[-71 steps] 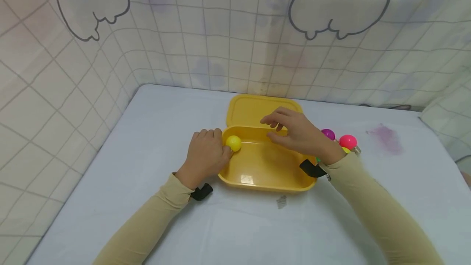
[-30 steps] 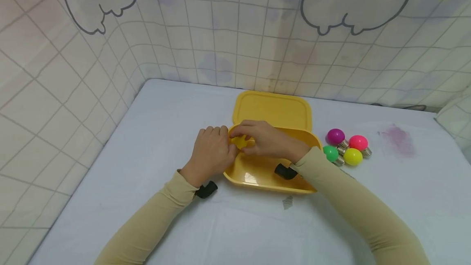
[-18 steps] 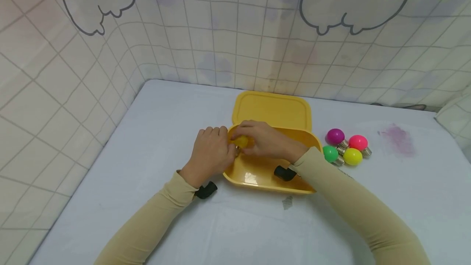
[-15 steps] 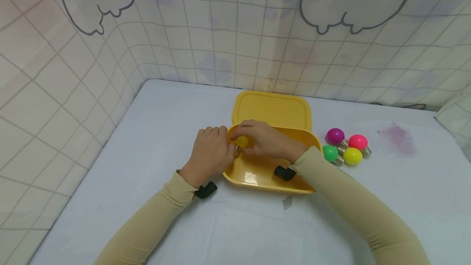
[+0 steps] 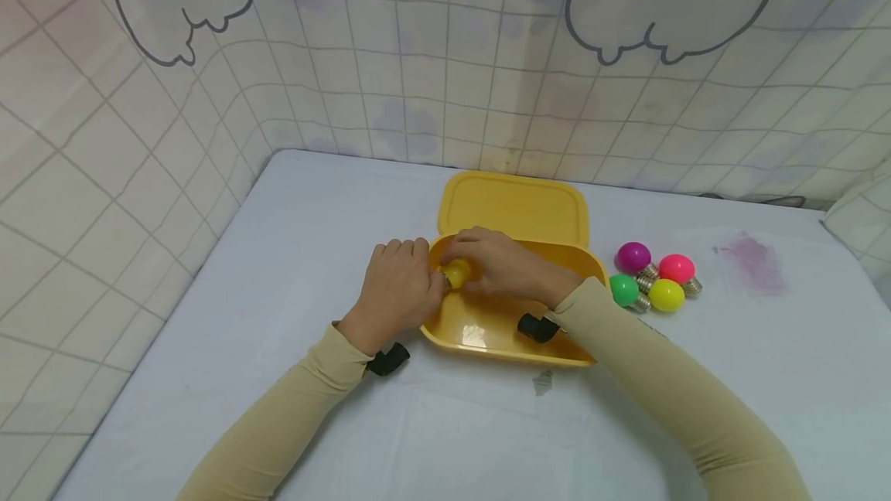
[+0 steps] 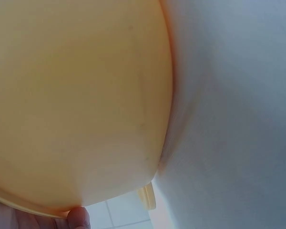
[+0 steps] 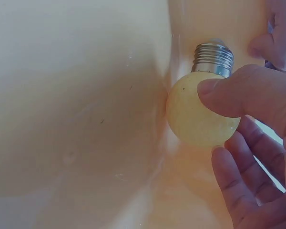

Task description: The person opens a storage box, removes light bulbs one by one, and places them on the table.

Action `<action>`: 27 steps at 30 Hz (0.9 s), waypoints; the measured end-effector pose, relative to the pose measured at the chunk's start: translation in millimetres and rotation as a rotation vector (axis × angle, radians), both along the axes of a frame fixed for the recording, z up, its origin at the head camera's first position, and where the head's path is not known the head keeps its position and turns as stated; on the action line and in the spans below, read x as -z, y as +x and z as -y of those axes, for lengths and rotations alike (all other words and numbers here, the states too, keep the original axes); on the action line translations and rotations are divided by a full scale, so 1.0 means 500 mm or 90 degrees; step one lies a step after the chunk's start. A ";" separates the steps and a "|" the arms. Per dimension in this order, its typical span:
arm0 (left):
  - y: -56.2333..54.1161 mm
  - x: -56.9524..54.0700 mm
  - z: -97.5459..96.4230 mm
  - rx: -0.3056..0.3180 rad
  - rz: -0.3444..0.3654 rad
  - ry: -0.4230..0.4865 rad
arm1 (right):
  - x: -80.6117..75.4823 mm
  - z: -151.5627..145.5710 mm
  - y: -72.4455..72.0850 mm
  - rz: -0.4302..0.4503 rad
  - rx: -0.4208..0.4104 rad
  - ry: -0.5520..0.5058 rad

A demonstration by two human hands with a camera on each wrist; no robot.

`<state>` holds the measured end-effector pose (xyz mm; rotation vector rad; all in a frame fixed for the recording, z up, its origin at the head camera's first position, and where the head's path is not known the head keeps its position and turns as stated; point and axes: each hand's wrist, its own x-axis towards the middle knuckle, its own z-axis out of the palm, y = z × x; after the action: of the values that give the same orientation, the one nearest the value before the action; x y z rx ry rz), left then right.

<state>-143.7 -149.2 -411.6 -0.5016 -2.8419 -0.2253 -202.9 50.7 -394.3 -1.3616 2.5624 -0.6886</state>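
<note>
A yellow plastic box (image 5: 529, 354) stands uncovered on the table. My left hand (image 5: 398, 284) grips its left rim; in the left wrist view the fingertips (image 6: 78, 217) curl over that rim outside the box wall (image 6: 81, 95). Inside the box's left end, my right hand (image 5: 497, 265) holds a yellow light bulb (image 5: 456, 274). The right wrist view has the thumb (image 7: 229, 93) lying on the round bulb (image 7: 195, 119) and the other fingers beneath. The bulb's silver screw base (image 7: 212, 58) points toward the left hand, close to the box wall.
Behind the box lies its yellow lid (image 5: 515, 207). To the right rest several bulbs: purple (image 5: 633, 257), pink (image 5: 677, 268), green (image 5: 623, 290) and yellow (image 5: 667, 295). A grid-patterned cloth (image 5: 473, 60) hangs along the table's back and left.
My right hand has moved left and down into the box and taken hold of the yellow bulb. The bulb's screw base has come into sight. The left hand stays on the rim.
</note>
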 end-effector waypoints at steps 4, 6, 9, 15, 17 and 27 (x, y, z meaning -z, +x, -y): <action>0.000 0.002 0.001 0.000 -0.001 0.000 | 0.000 0.000 0.001 0.002 0.002 0.011; -0.001 0.003 0.001 0.000 -0.001 -0.001 | -0.001 -0.001 0.002 0.007 0.005 0.013; -0.002 0.005 0.001 -0.002 0.002 -0.001 | -0.003 -0.001 0.003 0.013 0.011 0.018; -0.003 0.003 0.000 0.000 0.012 0.005 | -0.006 -0.002 0.008 0.026 0.021 0.026; -0.003 0.003 0.000 0.001 0.013 0.006 | -0.005 -0.002 0.009 0.029 0.020 0.027; -0.002 0.002 -0.001 -0.002 0.015 0.005 | -0.007 -0.006 0.007 0.045 -0.008 0.034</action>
<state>-144.7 -148.7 -412.5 -0.4951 -2.8637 -0.2434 -199.5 53.9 -390.6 -1.3122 2.4974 -0.6480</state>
